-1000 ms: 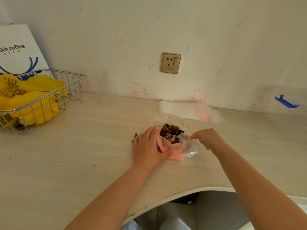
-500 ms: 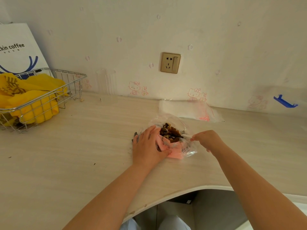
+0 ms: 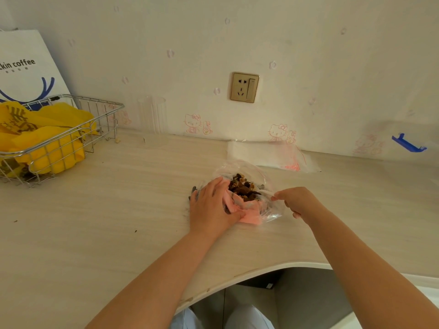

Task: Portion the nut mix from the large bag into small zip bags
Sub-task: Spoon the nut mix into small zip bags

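Right hand (image 3: 298,201): thumb and forefinger pinch the clear rim of the large bag (image 3: 266,184) at its right side; the remaining fingers are curled under the palm. Left hand (image 3: 212,206): the fingers lie over the left side of the same bag and the thumb presses a pink fold of plastic (image 3: 249,216) at its near side, so the hand grips the bag wall. The bag mouth stands open between the two hands, exposing the nut mix (image 3: 242,187), a dark brown heap with some pale pieces.

The large bag rests on the worktop (image 3: 118,222), about midway along its length, nearer the back edge than the curved front edge. A flat stack of small zip bags (image 3: 266,154) with red markings lies just behind it, against the wall. A wire basket (image 3: 95,129) holding yellow bags (image 3: 54,148) sits at the left end, with a white paper bag (image 3: 26,67) behind it. A clear ribbed cup (image 3: 152,119) stands at the back edge, right of the basket.
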